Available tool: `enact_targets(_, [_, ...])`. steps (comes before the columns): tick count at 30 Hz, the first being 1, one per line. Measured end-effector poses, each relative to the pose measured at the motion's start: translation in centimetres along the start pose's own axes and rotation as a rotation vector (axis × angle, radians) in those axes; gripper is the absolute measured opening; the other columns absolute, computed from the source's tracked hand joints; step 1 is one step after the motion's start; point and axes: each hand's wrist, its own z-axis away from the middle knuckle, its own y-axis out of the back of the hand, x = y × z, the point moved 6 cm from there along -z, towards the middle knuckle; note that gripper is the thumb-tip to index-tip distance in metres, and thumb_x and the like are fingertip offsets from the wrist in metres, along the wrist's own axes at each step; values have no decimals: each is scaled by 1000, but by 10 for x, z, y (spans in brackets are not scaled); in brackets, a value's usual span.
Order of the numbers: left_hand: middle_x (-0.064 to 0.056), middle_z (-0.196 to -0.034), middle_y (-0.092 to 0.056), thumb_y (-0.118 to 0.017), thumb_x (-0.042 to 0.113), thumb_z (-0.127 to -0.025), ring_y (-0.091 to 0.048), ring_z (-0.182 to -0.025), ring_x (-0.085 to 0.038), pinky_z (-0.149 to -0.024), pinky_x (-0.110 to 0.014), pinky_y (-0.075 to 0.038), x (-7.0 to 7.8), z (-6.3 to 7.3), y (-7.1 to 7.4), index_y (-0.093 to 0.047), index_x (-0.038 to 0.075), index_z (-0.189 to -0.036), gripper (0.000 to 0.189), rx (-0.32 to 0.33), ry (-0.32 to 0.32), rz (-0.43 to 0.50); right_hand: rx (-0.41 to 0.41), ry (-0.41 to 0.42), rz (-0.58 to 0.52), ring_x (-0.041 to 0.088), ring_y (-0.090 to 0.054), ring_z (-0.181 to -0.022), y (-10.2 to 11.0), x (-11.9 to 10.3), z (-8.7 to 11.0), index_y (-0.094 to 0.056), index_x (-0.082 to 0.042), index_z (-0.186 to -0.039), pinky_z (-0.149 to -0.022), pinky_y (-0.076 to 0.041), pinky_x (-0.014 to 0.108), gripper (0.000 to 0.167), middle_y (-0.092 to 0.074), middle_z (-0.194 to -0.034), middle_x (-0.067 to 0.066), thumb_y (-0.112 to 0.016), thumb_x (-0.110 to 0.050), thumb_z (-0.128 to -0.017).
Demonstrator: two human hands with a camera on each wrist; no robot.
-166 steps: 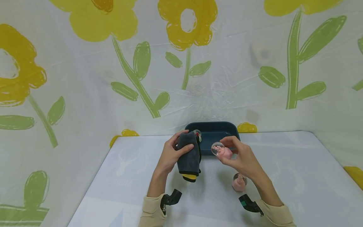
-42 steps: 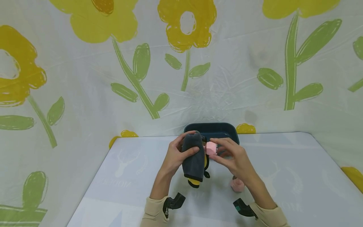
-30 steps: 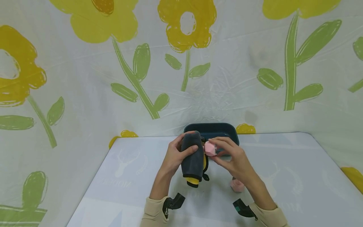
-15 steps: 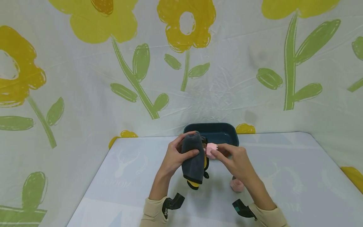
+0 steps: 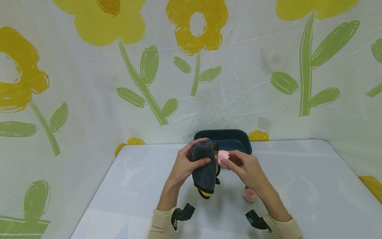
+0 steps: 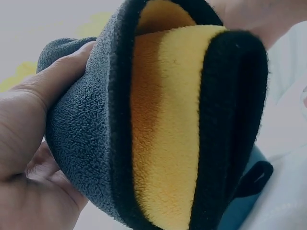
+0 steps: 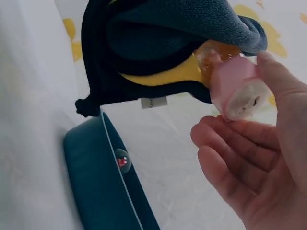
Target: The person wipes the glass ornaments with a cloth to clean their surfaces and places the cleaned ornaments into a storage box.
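A folded cleaning cloth (image 5: 204,172), grey outside with a yellow lining and black edging, is gripped by my left hand (image 5: 186,164) over the table. My right hand (image 5: 249,166) pinches the pink base of a small snow globe (image 5: 222,158) between thumb and fingers. In the right wrist view the snow globe's clear dome (image 7: 213,57) lies inside the cloth's fold, partly hidden, with its pale underside facing out. The left wrist view shows the cloth's yellow lining (image 6: 168,120) and my left thumb on the grey side.
A dark blue tray (image 5: 228,133) stands behind my hands by the wall; another globe (image 7: 123,161) with something red inside sits in it. A second pink snow globe (image 5: 250,195) is on the white table, below my right wrist.
Over these seconds my right hand has brought the pink snow globe leftward into the cloth. More recently its fingers have shifted around the base and the globe has turned a little; the left hand barely moves.
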Motion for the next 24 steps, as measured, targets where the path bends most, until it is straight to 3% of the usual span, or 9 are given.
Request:
enact_targets(5, [-7,-123,-66,-79,16,-83,-66,-108,-26,-90,-42,-55,-2,0,0,-56,28,-136,58,3,22,3,21,138,-40,2,-66,-73,4,-5,0,-66,-14,-118,-67,-57,21,42,-73,-98,-2,-82,-20,-79])
enact_targets(10, [-8,-123,-66,-77,17,-85,-67,-107,-26,-89,-42,-56,-4,-1,0,-55,27,-136,56,10,40,18,18,233,-130,8,-71,-88,6,-10,-1,-60,-14,-123,-76,-59,25,57,-68,-114,1,-86,-11,-73])
enact_targets(18, [-11,-122,-66,-74,16,-88,-66,-103,-25,-84,-38,-57,-9,-1,1,-55,24,-137,54,15,103,53,41,331,-123,9,-67,-108,6,-16,0,-61,-9,-125,-82,-57,29,60,-66,-119,5,-84,1,-71])
enact_targets(24, [-11,-123,-66,-73,17,-88,-66,-103,-25,-85,-37,-57,-10,-1,1,-56,29,-136,52,4,115,51,42,369,-106,7,-60,-115,5,-17,0,-62,-10,-125,-88,-53,18,59,-64,-123,8,-83,3,-71])
